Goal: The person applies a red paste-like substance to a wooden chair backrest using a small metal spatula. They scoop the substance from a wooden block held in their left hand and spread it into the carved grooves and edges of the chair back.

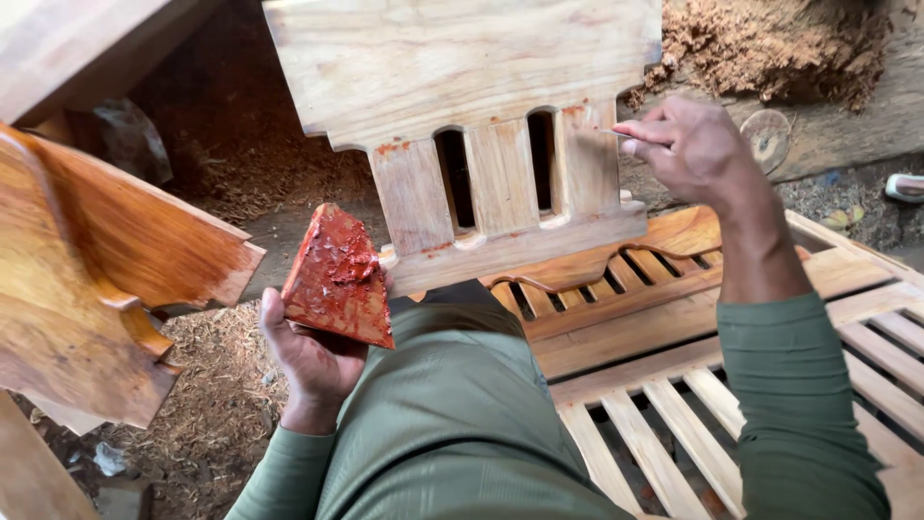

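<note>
A triangular wooden board smeared with red-brown filler paste is held in the left hand, while a thin stick is pinched in the right hand against a pale slatted wooden panel propped above a slatted frame.

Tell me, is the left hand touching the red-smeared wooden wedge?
Touching. The head view shows the left hand gripping the red-smeared wedge from beneath.
</note>
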